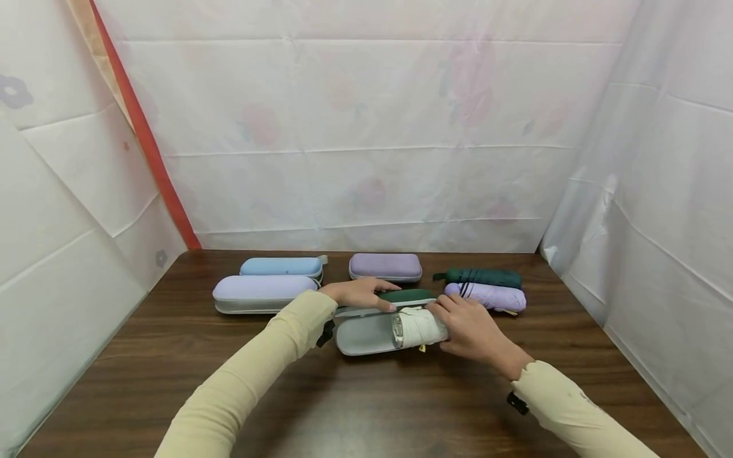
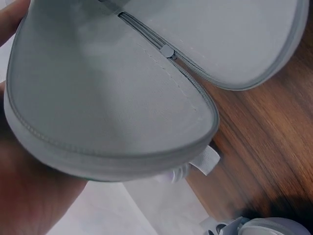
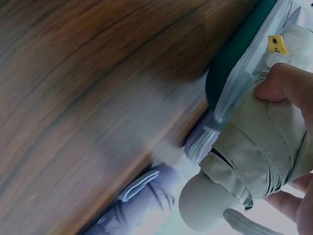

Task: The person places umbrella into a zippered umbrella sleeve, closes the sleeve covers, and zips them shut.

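Dark wood-grain table (image 1: 355, 397) in front of me, kinda shiny toward the near side. Back sheet (image 1: 343, 191) is white with faded pink flowers and crease lines straight across. More white sheeting (image 1: 676, 210) left and right, plus a red strip (image 1: 179, 216) slanting down the left corner.

Light-blue case (image 1: 280, 266), lavender case (image 1: 263, 289), purple case (image 1: 385, 264), green case (image 1: 363, 337): four. Dark-green umbrella (image 1: 489, 277), lilac umbrella (image 1: 487, 297), white umbrella (image 1: 420, 327): three. Wooden surface (image 1: 366, 407): one. Red strip (image 1: 149, 152): one.

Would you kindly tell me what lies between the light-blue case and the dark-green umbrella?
In the head view, the mauve case lies between them.
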### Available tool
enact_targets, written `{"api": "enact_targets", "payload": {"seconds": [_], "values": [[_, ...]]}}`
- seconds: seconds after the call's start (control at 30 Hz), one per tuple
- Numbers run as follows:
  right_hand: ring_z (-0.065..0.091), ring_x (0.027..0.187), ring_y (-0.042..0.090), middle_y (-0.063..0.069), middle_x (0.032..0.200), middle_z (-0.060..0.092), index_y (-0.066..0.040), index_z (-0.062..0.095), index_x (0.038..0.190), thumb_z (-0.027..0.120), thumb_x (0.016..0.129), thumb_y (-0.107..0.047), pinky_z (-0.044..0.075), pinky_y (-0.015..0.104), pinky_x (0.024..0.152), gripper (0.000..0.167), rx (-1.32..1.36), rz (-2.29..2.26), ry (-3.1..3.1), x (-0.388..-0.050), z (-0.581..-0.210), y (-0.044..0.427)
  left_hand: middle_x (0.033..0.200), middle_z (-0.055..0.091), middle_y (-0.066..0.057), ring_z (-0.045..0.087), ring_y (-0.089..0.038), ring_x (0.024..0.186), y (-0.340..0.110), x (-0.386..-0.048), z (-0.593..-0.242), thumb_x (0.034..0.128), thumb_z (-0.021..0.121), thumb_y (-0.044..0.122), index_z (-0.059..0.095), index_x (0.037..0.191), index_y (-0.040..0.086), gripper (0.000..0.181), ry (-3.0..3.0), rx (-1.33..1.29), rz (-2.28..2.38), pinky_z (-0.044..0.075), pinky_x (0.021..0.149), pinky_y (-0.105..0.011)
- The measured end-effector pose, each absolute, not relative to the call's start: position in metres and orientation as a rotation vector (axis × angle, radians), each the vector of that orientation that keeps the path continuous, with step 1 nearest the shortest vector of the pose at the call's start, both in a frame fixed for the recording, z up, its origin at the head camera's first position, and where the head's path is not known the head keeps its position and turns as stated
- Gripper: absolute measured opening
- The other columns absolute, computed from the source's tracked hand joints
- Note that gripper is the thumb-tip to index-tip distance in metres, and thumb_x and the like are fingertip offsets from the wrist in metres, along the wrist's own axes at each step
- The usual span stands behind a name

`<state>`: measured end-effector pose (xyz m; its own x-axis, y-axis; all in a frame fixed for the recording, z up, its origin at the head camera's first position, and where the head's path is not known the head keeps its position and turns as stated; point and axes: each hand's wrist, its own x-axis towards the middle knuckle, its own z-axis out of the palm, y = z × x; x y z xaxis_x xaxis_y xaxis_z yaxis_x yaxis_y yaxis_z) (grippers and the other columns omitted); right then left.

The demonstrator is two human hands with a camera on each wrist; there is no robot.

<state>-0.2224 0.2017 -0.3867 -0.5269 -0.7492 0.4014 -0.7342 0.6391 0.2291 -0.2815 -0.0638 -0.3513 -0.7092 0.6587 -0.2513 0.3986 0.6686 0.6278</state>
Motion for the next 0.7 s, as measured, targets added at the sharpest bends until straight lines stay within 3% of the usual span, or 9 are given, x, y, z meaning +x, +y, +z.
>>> {"api": "enact_targets", "payload": {"seconds": [0.33,0.7], "values": [[0.059,0.095,0.027,0.011,0.109,0.061,-0.003,0.059,0.121,0.083,0.065,-0.033,0.052,0.036,0.071,0.068,1.219,-0.314,-2.312,-0.214,-0.381,0.164,0.147,0.039,-0.009,0.037,-0.024,0.133,-0.067,-0.28,-0.354,0.0956,0.055,0.038,0.04,0.146,0.01,0.059,2.407,0.836,0.817,0.034,0.103,-0.04],[0.059,0.092,0.026,0.012,0.112,0.059,-0.002,0.059,0.118,0.085,0.065,-0.033,0.053,0.035,0.073,0.066,1.219,-0.288,-2.302,-0.207,-0.401,0.13,0.147,0.039,-0.009,0.038,-0.025,0.132,-0.066,-0.276,-0.362,0.097,0.054,0.036,0.04,0.145,0.01,0.057,2.369,0.806,0.869,0.035,0.102,-0.041]]}}
